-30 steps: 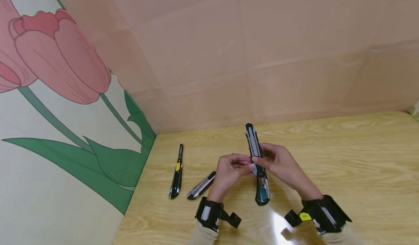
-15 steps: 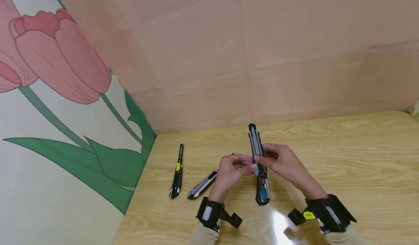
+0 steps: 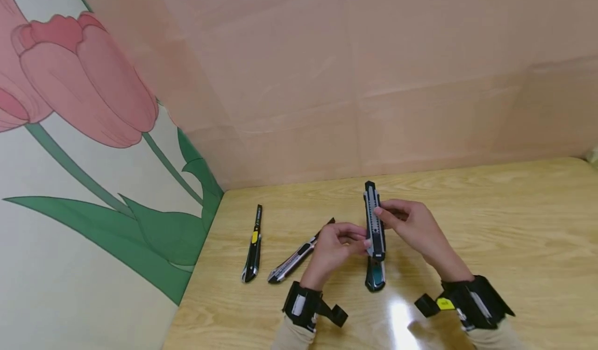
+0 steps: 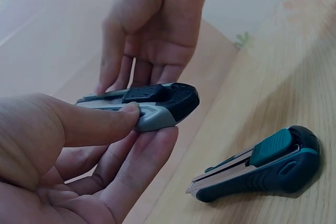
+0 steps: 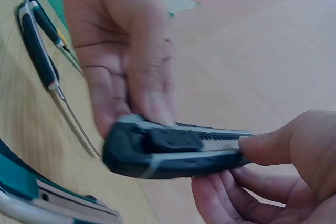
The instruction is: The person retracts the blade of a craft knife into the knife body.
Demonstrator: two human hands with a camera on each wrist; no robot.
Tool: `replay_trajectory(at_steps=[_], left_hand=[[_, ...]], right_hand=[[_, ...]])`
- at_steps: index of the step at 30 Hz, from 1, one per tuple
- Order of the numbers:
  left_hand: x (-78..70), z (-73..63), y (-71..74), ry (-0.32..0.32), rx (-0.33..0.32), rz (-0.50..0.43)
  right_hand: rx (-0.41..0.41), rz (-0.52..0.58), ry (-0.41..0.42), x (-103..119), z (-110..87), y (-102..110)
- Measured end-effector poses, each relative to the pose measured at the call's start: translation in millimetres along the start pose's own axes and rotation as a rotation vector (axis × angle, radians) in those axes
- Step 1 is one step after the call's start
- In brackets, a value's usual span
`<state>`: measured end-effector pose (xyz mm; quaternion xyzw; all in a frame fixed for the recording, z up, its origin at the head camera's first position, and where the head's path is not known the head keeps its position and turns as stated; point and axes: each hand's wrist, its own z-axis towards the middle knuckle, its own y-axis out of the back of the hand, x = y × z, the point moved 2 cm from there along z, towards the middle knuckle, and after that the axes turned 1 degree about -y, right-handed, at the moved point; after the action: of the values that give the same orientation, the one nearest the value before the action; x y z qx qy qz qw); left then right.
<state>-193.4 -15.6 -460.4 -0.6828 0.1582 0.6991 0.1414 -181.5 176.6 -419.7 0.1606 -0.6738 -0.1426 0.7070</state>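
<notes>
Both hands hold a black-and-grey snap-off utility knife (image 3: pixel 376 233) above the table. My left hand (image 3: pixel 331 251) pinches its near end between thumb and fingers, beside the black slider end (image 4: pixel 181 100). From the other side, my right hand (image 3: pixel 416 228) pinches the body farther along, its thumb on the grey channel (image 5: pixel 220 142). No bare blade shows on this knife. Below it lies a teal-and-black utility knife (image 3: pixel 375 277) on the table, partly hidden by the held one in the head view.
On the left of the wooden table (image 3: pixel 504 236) lie two more utility knives: a black one with a yellow part (image 3: pixel 253 246) and a silver-and-black one (image 3: pixel 294 260), partly behind my left hand. A pinkish sheet (image 3: pixel 374 106) backs the table, with a tulip-patterned panel (image 3: pixel 93 194) at the left.
The held utility knife and both hands have shifted slightly right. The right hand's thumb now sits higher along the body. More of the silver-and-black knife shows past the left hand.
</notes>
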Motion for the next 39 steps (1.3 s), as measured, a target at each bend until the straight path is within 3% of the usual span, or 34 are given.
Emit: replay_trajectory(at_steps=[12, 15, 20, 29, 36, 39], left_hand=[[1.6, -3.4, -8.8, 0.029, 0.102, -0.096], [4.3, -4.7, -6.0, 0.041, 0.092, -0.083], [9.8, -8.7, 3.8, 0.072, 0.022, 0.038], [8.6, -16.2, 46.6, 0.008, -0.073, 0.146], [11.0, -31.2, 89.3, -0.016, -0.246, 0.407], [11.3, -37.1, 106.2, -0.024, -0.293, 0.464]], right_hand=[[0.029, 0.047, -0.020, -1.0, 1.1, 14.1], [0.037, 0.014, -0.031, -3.8, 3.3, 17.6], [0.072, -0.066, -0.089, -14.8, 6.9, 28.1], [0.143, -0.174, -0.195, -41.7, 17.1, 39.5], [0.186, -0.280, -0.261, -56.4, 21.7, 41.6], [0.212, -0.295, -0.284, -61.3, 22.9, 41.1]])
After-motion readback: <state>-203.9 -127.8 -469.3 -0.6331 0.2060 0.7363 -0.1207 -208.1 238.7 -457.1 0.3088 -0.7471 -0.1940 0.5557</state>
